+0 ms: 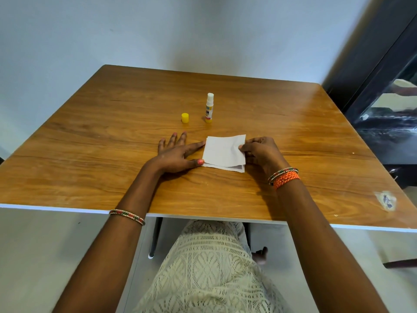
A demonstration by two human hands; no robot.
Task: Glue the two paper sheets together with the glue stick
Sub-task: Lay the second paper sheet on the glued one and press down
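Observation:
Two small white paper sheets lie stacked on the wooden table (90, 136). The upper sheet (222, 150) is slightly skewed, so the lower sheet (234, 168) shows along the near edge. My right hand (261, 152) pinches the upper sheet's right edge between thumb and fingers. My left hand (176, 152) lies flat on the table with fingers spread, its thumb and forefinger touching the sheets' left edge. Beyond the paper the glue stick (209, 108) stands upright and uncapped, its white glue exposed. Its yellow cap (185, 117) stands just to its left.
A pale wall runs behind the table's far edge. At the right stands a dark cabinet (383, 109) with a reflective front. A torn sticker mark (386, 200) sits near the table's front right corner. My lap in a cream lace garment shows under the near edge.

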